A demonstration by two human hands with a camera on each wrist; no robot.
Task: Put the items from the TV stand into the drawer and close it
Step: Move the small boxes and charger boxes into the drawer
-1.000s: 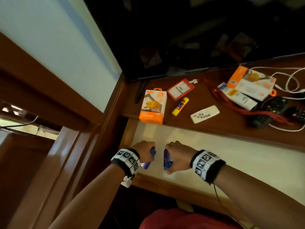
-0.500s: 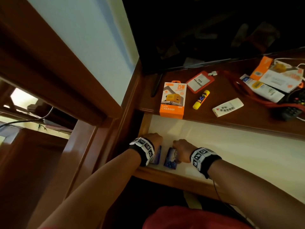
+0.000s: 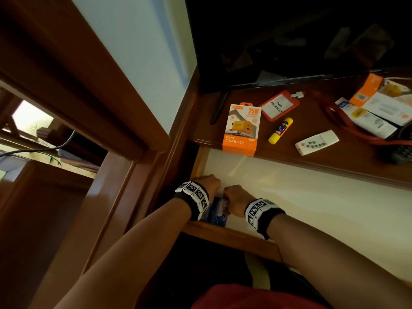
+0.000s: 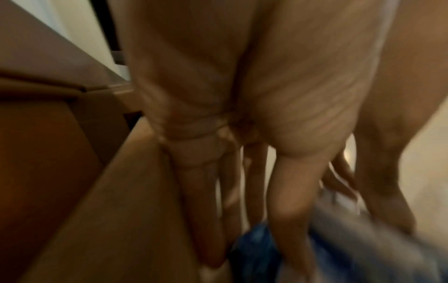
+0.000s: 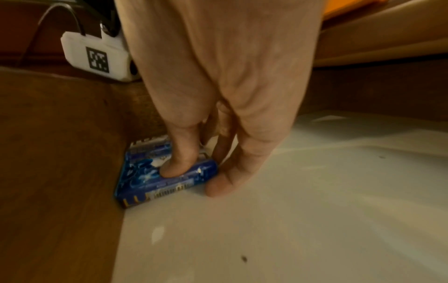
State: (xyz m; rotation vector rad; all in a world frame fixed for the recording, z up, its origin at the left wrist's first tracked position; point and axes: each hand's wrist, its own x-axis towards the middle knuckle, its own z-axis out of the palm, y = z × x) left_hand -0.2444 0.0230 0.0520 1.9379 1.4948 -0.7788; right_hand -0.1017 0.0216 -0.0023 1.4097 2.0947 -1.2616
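I read "25W FAST CHARGER" on the orange box (image 3: 241, 130) at the stand's (image 3: 334, 162) edge and "PAS PELAWAT" on the badge (image 3: 279, 104). My right hand (image 5: 218, 107) pinches the blue pack (image 5: 155, 178) in the drawer's (image 5: 290, 220) left front corner; my left hand (image 4: 242, 153) has straight fingers beside it. The drawer floor is free to the right.

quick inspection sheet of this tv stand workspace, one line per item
surface: brown TV stand top; open drawer, pale floor.
job's things: blue packs in the drawer's near-left corner; fast charger box, glue stick, white remote, red badge holder on top.
clutter: more boxes far right.
grippers: left hand on one pack, fingers straight; right hand pinches the other.
cables: dark cable far left.
surroundings: TV, pale wall.
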